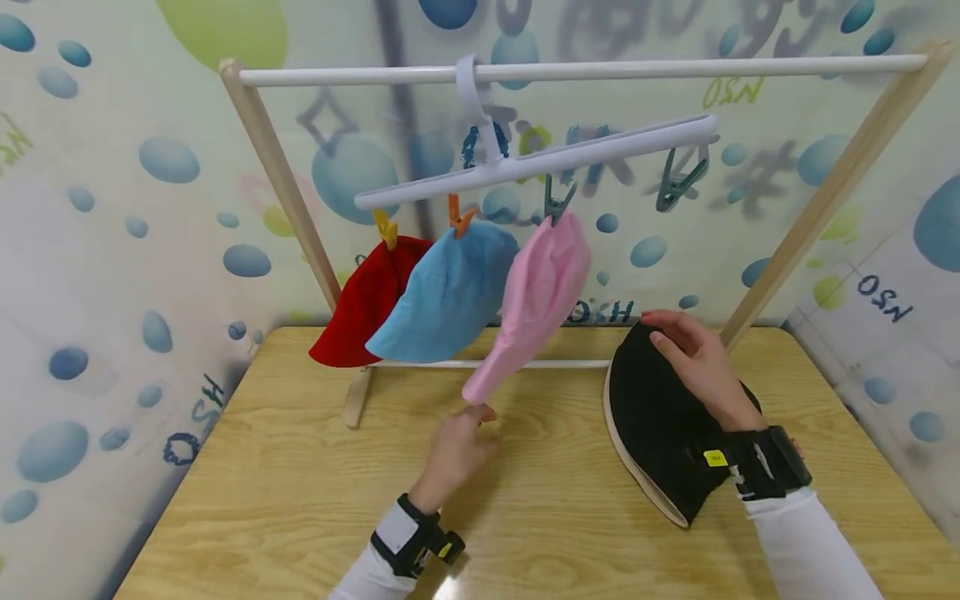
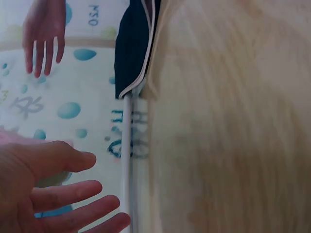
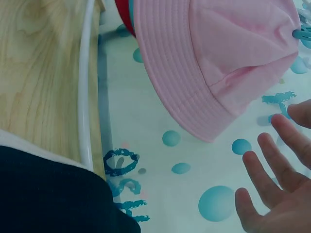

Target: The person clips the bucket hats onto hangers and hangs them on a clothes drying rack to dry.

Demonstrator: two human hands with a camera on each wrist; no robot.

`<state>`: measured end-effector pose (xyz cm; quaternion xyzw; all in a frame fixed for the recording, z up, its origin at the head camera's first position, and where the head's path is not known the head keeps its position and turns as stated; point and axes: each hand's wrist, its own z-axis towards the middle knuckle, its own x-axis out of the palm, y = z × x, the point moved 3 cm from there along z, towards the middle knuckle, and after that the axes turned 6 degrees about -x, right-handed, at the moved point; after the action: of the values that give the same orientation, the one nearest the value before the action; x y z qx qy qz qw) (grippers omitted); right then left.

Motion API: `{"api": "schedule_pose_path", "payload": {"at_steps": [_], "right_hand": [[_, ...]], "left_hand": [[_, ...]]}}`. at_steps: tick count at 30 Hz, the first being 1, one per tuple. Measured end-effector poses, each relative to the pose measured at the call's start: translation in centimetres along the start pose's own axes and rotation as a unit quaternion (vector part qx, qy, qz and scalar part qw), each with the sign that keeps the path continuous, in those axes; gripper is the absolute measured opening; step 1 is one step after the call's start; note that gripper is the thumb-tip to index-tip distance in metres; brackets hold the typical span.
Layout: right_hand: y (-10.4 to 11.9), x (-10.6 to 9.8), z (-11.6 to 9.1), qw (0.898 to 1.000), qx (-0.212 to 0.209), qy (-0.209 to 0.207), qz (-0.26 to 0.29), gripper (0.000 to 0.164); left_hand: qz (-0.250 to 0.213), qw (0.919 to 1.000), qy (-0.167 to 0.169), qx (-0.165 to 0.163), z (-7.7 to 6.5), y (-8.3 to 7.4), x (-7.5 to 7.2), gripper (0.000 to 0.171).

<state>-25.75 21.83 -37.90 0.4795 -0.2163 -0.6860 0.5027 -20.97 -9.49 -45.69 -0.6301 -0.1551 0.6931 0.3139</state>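
Observation:
My right hand (image 1: 701, 367) hovers in front of a black bucket hat (image 1: 652, 417) with a pale lining edge, which rests on the table. In the right wrist view, the fingers of the right hand (image 3: 279, 179) are spread and hold nothing. Just below the brim of a hanging pink bucket hat (image 1: 543, 292) is my left hand (image 1: 457, 450). The left wrist view shows the left hand (image 2: 58, 194) with loosely extended fingers and nothing in them. A teal clothespin (image 1: 557, 200) clips the pink hat to a tilted white hanger (image 1: 540, 162).
Orange and yellow clothespins hold a light blue hat (image 1: 450, 292) and a red hat (image 1: 367, 304) on the hanger's left. A spare dark teal clothespin (image 1: 678, 179) dangles at its right end. The hanger hooks over a white rail (image 1: 600, 71) between wooden posts on the table (image 1: 285, 500).

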Motion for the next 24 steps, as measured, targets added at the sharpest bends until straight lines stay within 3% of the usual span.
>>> {"api": "schedule_pose_path", "payload": {"at_steps": [9, 14, 18, 24], "right_hand": [[-0.3, -1.0, -0.8, 1.0, -0.019, 0.001, -0.014, 0.032], [-0.6, -1.6, -0.9, 1.0, -0.024, 0.005, -0.005, 0.031], [-0.8, -2.2, -0.8, 1.0, -0.013, 0.004, -0.015, 0.03], [-0.5, -3.1, -0.7, 1.0, -0.017, 0.003, -0.015, 0.028]], "left_hand": [[0.014, 0.9928, 0.071, 0.096, -0.4, -3.2, 3.5, 0.026], [0.056, 0.9797, 0.111, 0.157, -0.9, -4.9, 4.9, 0.028], [0.093, 0.9688, 0.135, 0.186, -1.4, -6.5, 6.2, 0.032], [0.091, 0.9517, 0.183, 0.229, -2.1, -9.2, 8.2, 0.039]]}}
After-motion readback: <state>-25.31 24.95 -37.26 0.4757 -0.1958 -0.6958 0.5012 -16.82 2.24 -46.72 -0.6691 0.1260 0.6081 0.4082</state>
